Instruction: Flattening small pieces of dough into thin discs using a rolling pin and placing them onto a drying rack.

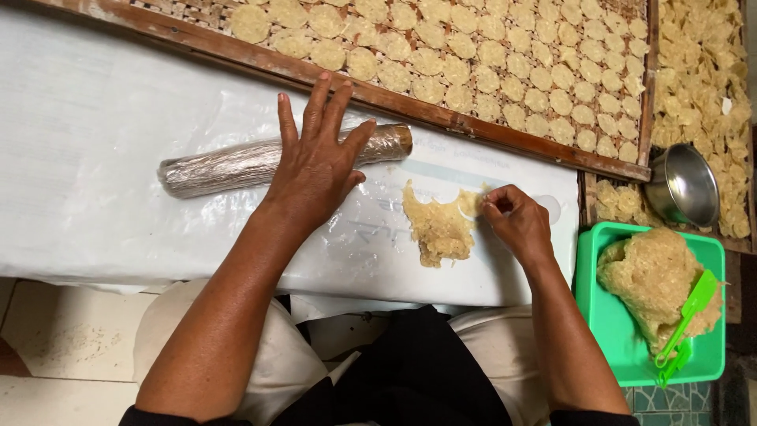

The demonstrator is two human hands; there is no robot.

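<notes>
Now, the left hand (pixel 315 170) lies flat and spread, palm down on the long rolling pin wrapped in clear crinkled plastic (pixel 236 164), fingers fanned toward the far side and pressing rather than gripping. The pin lies across the white plastic-covered work board (pixel 87 158), its brown right end (pixel 402 139) just short of the wooden frame of the woven drying tray (pixel 489 132). The right hand (pixel 516 221) pinches at the top right edge of the ragged pale-yellow lump of dough (pixel 438 229), thumb and fingertips closed on a small bit of it. That lump sits near the board's front edge, right of centre. Left of the pin, the board runs wide and bare. The tray beyond is packed with rows of small round pale discs (pixel 473 55). On the right, a green square plastic tub (pixel 710 252) holds a bigger dough mass (pixel 650 276) and a green plastic scraper (pixel 684 327); a steel bowl (pixel 684 185) leans just above it.
</notes>
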